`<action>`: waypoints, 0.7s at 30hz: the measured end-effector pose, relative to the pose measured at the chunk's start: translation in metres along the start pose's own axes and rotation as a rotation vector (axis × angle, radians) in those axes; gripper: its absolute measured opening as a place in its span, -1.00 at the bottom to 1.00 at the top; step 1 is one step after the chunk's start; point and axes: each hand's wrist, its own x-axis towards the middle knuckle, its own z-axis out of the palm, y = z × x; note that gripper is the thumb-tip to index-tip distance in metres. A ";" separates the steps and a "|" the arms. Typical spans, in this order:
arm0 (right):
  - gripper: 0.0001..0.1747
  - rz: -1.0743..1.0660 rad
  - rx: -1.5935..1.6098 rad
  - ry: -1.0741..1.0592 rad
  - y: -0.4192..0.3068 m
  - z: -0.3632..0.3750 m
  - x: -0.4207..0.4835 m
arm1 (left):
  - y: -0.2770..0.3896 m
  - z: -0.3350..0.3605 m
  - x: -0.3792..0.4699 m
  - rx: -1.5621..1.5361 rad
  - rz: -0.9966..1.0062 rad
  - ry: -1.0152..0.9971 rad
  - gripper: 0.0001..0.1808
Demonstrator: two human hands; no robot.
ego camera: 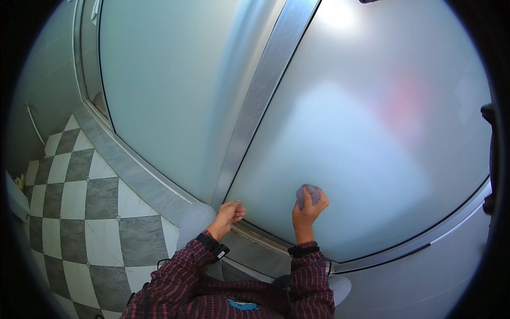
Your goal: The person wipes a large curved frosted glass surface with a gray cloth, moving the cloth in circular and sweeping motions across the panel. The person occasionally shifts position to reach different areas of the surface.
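My right hand [312, 205] grips a bunched greyish-purple cloth [304, 194] and holds it against the lower part of a frosted glass panel [358, 159]. My left hand [229, 215] hangs near the foot of the metal upright [259, 107], fingers loosely curled; nothing can be made out in it. That brushed metal post parts the panel from a second frosted pane [163, 91] on the left. Blurred pale and red shapes show through the right-hand glass.
A grey stone curb [143, 179] with a metal track runs under the glass. Grey and white checkered tiles [103, 199] cover the floor at left. My knee [195, 221] is close to the curb. A grey wall [402, 279] stands at lower right, and a thin white pipe [35, 123] at far left.
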 end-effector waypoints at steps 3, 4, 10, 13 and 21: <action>-0.36 -0.081 0.068 -0.156 -0.015 0.007 -0.020 | 0.003 0.002 -0.002 -0.005 -0.012 -0.001 -0.73; -0.36 -0.109 0.074 -0.189 -0.020 0.004 -0.017 | 0.003 0.003 -0.002 -0.004 -0.010 0.005 -0.73; -0.37 -0.151 0.081 0.059 -0.024 -0.032 0.103 | 0.001 -0.001 0.001 -0.003 0.019 0.005 -0.72; -0.39 -0.087 0.100 0.242 -0.027 -0.036 0.153 | 0.000 -0.004 0.003 -0.013 0.033 0.020 -0.72; -0.46 -0.178 0.070 -0.064 -0.045 0.034 0.030 | -0.002 -0.001 0.002 -0.036 0.032 0.045 -0.70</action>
